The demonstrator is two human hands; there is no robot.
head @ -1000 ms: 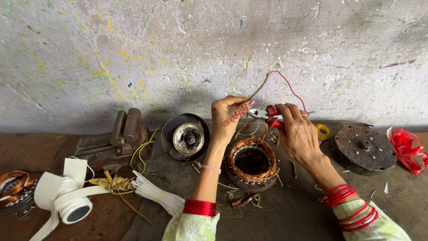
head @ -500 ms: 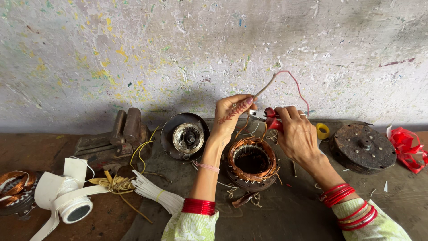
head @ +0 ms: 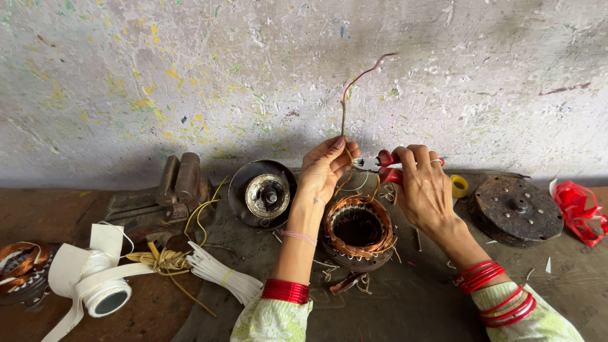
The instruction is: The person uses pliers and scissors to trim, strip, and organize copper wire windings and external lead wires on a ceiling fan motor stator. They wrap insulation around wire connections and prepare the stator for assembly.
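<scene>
My left hand [head: 324, 170] pinches a thin red and brown wire [head: 349, 95] that rises upright against the wall, its tip curling right. My right hand [head: 423, 187] grips red-handled pliers [head: 379, 166], whose jaws point left toward the wire at my left fingertips. Below both hands sits a round motor stator with copper windings [head: 358, 231] on the dark bench mat; the wire leads down into it. Red bangles ring both wrists.
A round metal motor cover [head: 263, 193] lies left of the stator, a bench vise [head: 168, 196] beyond it. White tape roll [head: 95, 285], white sleeves [head: 218, 273], yellow cord, a rusty disc [head: 514, 209], a yellow tape roll [head: 459, 185] and red ribbon [head: 579, 212] lie around.
The wire's free end has swung from arching over to the right to standing nearly upright. My left hand has turned slightly; the pliers stay close to its fingertips.
</scene>
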